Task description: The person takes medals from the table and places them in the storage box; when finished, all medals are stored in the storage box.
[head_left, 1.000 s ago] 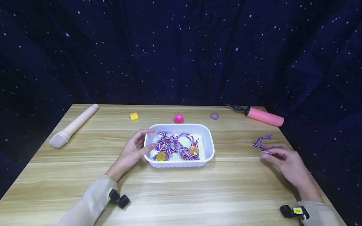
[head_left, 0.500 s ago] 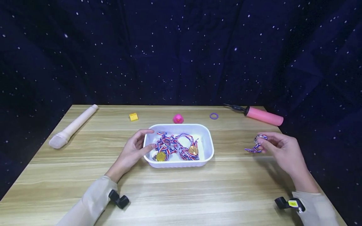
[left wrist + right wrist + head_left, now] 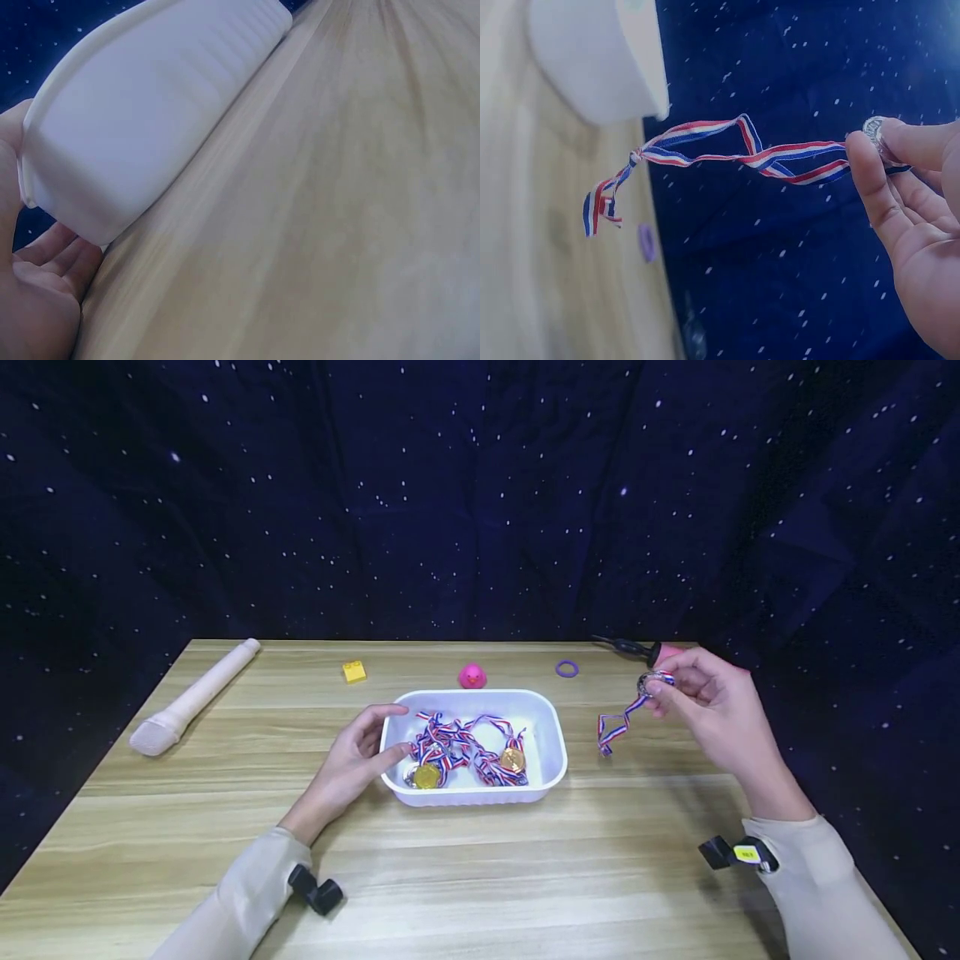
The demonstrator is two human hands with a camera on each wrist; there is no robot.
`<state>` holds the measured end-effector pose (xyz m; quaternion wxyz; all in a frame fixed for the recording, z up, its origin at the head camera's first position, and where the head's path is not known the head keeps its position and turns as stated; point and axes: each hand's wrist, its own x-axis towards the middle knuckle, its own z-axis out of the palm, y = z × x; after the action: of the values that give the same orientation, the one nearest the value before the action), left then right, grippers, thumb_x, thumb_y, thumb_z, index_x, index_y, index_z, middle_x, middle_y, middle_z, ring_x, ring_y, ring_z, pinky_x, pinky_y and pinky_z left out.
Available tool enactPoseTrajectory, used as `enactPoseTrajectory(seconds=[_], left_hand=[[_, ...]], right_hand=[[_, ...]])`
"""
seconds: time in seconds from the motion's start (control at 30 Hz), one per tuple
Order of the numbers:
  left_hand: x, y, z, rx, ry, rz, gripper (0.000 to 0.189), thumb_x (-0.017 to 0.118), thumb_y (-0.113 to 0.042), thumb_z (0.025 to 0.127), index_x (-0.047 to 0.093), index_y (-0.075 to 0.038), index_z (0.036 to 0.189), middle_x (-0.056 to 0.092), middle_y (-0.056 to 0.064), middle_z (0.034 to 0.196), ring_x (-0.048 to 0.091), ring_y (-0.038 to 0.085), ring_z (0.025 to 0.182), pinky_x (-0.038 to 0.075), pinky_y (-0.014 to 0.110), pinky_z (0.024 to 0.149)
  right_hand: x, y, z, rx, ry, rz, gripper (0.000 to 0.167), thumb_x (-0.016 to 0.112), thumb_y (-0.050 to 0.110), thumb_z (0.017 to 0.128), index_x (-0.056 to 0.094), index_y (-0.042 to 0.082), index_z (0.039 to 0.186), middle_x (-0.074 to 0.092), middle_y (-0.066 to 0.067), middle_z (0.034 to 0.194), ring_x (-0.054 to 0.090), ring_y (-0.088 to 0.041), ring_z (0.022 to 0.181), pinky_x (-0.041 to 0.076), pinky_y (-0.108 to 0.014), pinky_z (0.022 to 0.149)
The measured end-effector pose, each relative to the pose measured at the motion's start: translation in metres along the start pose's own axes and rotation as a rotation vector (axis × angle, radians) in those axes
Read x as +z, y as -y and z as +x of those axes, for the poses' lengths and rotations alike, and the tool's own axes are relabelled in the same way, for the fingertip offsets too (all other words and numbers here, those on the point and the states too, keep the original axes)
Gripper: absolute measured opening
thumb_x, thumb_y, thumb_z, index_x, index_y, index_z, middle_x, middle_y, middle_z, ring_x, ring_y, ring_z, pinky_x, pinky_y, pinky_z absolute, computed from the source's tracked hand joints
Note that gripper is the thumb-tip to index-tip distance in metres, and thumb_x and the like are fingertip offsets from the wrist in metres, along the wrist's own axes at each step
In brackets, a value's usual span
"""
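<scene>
Between the thumb and fingers of my right hand point(image 3: 712, 714) a silver medal point(image 3: 651, 683) is pinched, raised above the table right of the tray. Its red, white and blue ribbon point(image 3: 697, 150) dangles toward the tray, knotted near the end, as the right wrist view shows. My left hand point(image 3: 345, 772) grips the left end of a white plastic tray point(image 3: 555, 752), thumb over the rim and fingers by the outer wall. Inside the tray lie tangled striped ribbons point(image 3: 442, 743), a gold medal point(image 3: 427, 776) at the left, another gold medal point(image 3: 513, 760) at the right, and a partly covered silver one.
Along the back of the wooden table point(image 3: 480, 877) are a yellow toy block point(image 3: 354, 672), a pink rubber duck point(image 3: 472, 676) and a purple ring point(image 3: 567, 669). A pale toy microphone point(image 3: 195, 697) lies far left. The pink hand pump point(image 3: 666, 653) is partly hidden behind my right hand.
My right hand has lifted the silver medal off the right side of the table and carried it up and leftward, its ribbon now hanging. The left hand and tray stay put.
</scene>
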<state>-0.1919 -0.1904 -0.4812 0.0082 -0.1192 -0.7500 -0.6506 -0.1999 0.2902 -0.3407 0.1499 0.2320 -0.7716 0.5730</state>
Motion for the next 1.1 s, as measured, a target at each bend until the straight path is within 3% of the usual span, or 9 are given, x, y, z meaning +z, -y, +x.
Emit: enactPoseTrajectory(seconds=[0.23, 0.47, 0.73, 0.9, 1.1], left_hand=[[0.0, 0.0, 0.0, -0.001, 0.002, -0.005, 0.058, 0.079, -0.004, 0.099, 0.058, -0.007, 0.153, 0.057, 0.02, 0.161, 0.052, 0.039, 0.153, 0.035, 0.056, 0.133], [-0.001, 0.0, 0.0, -0.008, 0.001, -0.002, 0.058, 0.079, -0.004, 0.1, 0.058, -0.007, 0.154, 0.056, 0.021, 0.161, 0.052, 0.04, 0.152, 0.035, 0.057, 0.133], [-0.001, -0.001, -0.001, -0.013, -0.004, -0.003, 0.058, 0.079, -0.004, 0.099, 0.058, -0.006, 0.153, 0.055, 0.021, 0.162, 0.051, 0.041, 0.153, 0.034, 0.058, 0.133], [-0.001, -0.002, -0.002, -0.011, -0.002, -0.002, 0.058, 0.079, -0.004, 0.099, 0.058, -0.006, 0.153, 0.056, 0.022, 0.162, 0.052, 0.041, 0.152, 0.035, 0.056, 0.132], [0.0, -0.001, 0.0, -0.006, 0.001, -0.006, 0.058, 0.079, -0.004, 0.1, 0.058, -0.007, 0.154, 0.056, 0.02, 0.162, 0.053, 0.039, 0.152, 0.037, 0.055, 0.132]], right_hand=[[0.016, 0.021, 0.025, -0.077, 0.003, -0.049, 0.014, 0.077, -0.008, 0.1, 0.072, -0.007, 0.113, 0.081, -0.01, 0.094, 0.075, -0.019, 0.071, 0.065, -0.025, 0.066], [0.036, 0.034, 0.047, -0.14, 0.043, 0.058, 0.016, 0.077, -0.007, 0.1, 0.075, -0.008, 0.116, 0.08, -0.011, 0.094, 0.07, -0.018, 0.072, 0.06, -0.022, 0.064], [0.059, 0.039, 0.064, -0.179, 0.096, 0.029, 0.019, 0.07, -0.005, 0.106, 0.077, -0.006, 0.123, 0.078, -0.013, 0.093, 0.069, -0.022, 0.072, 0.06, -0.023, 0.065], [0.076, 0.033, 0.067, -0.152, 0.104, 0.01, 0.018, 0.073, -0.002, 0.105, 0.079, -0.001, 0.121, 0.077, -0.011, 0.09, 0.064, -0.017, 0.07, 0.054, -0.022, 0.061], [0.09, 0.021, 0.063, -0.055, 0.15, 0.008, 0.016, 0.075, -0.001, 0.104, 0.08, 0.001, 0.119, 0.082, -0.012, 0.103, 0.07, -0.015, 0.077, 0.062, -0.021, 0.069]])
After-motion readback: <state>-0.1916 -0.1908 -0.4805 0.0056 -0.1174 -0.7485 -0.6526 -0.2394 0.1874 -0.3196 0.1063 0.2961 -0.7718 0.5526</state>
